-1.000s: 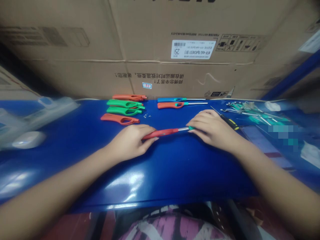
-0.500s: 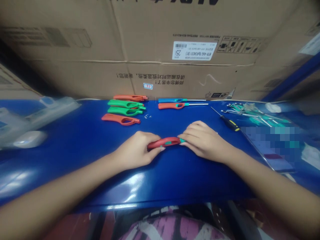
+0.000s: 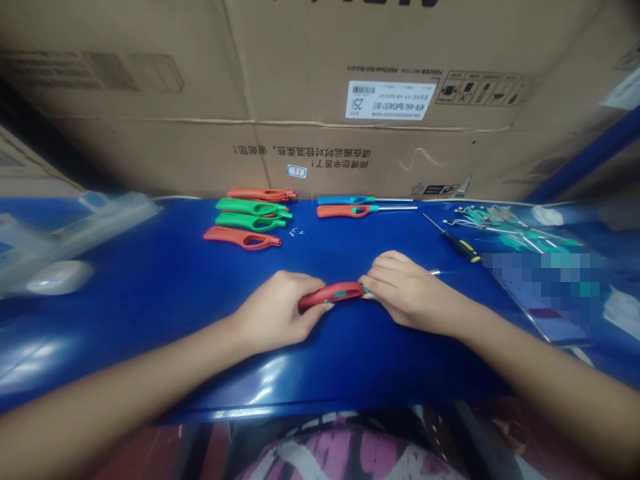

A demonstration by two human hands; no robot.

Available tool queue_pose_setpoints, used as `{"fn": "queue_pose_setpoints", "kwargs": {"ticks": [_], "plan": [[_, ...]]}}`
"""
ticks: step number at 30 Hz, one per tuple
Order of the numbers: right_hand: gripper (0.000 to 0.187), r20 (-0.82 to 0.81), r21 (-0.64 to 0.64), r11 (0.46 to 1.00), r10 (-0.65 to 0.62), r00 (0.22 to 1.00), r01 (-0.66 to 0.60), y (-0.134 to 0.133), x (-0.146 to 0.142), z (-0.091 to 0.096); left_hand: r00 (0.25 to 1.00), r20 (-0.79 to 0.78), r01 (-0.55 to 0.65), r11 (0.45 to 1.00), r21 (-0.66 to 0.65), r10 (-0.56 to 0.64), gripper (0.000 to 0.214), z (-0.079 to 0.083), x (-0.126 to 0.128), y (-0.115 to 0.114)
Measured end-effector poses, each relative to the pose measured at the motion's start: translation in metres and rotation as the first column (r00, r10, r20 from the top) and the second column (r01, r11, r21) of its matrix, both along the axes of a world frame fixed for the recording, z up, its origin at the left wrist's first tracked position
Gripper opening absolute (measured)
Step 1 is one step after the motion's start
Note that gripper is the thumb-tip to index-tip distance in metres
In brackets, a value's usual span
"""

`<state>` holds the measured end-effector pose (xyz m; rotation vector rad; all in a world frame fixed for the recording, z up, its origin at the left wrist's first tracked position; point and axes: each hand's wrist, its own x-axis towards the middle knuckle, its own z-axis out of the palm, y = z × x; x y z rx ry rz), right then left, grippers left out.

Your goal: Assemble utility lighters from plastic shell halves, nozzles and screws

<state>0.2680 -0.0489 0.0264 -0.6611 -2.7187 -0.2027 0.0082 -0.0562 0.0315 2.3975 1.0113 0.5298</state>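
Between my hands is a red long-nosed lighter (image 3: pixel 334 294), held a little above the blue table. My left hand (image 3: pixel 280 310) is closed round its handle end, thumb along the near side. My right hand (image 3: pixel 407 290) pinches the green collar at the other end, where the metal nozzle joins. The nozzle's tip shows past the right hand's knuckles; the rest is hidden by that hand. A green piece, likely the trigger, shows in the lighter's loop.
Orange and green lighter handles (image 3: pixel 250 221) lie at the back left. Behind my hands are a blue lighter (image 3: pixel 340 200) and an orange lighter (image 3: pixel 343 211), both with nozzles. A screwdriver (image 3: pixel 463 247), several green-collared nozzles (image 3: pixel 520 230) and a phone-like slab (image 3: pixel 560 323) lie right. A cardboard box (image 3: pixel 175 153) stands behind.
Both hands and the red lighter have shifted slightly toward me. The nozzle's tip now shows beyond my right hand, where it was almost wholly hidden.
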Motion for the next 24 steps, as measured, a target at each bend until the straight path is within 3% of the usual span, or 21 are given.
{"fn": "queue_pose_setpoints", "kwargs": {"ticks": [5,9,12,15,19,24], "plan": [[0.019,0.018,-0.048,0.999,0.008,1.0,-0.007,-0.002,-0.002,-0.001,0.998,-0.039,-0.044,0.99,-0.133,0.039,0.032,-0.001,0.001,0.001],[0.021,0.013,-0.06,0.998,0.01,1.0,-0.01,-0.003,-0.003,-0.002,0.998,-0.04,-0.066,0.952,-0.3,0.057,0.035,-0.002,0.0,0.006],[0.022,0.006,-0.043,0.999,0.016,1.0,-0.016,-0.003,-0.004,-0.003,0.998,-0.01,-0.056,0.934,-0.354,0.056,0.033,-0.002,0.0,0.007],[0.021,0.015,-0.04,0.999,0.019,1.0,-0.019,-0.003,-0.003,-0.004,0.999,-0.004,-0.051,0.952,-0.301,0.052,0.033,-0.002,0.0,0.006],[0.02,0.008,-0.048,0.999,0.018,1.0,-0.018,-0.003,-0.002,-0.001,0.999,-0.001,-0.035,0.993,-0.115,0.035,0.029,-0.002,0.0,0.001],[0.022,-0.028,-0.075,0.997,0.025,0.999,-0.027,-0.005,-0.002,0.005,1.0,0.03,0.006,0.997,0.074,-0.008,0.023,-0.003,0.0,-0.005]]}}
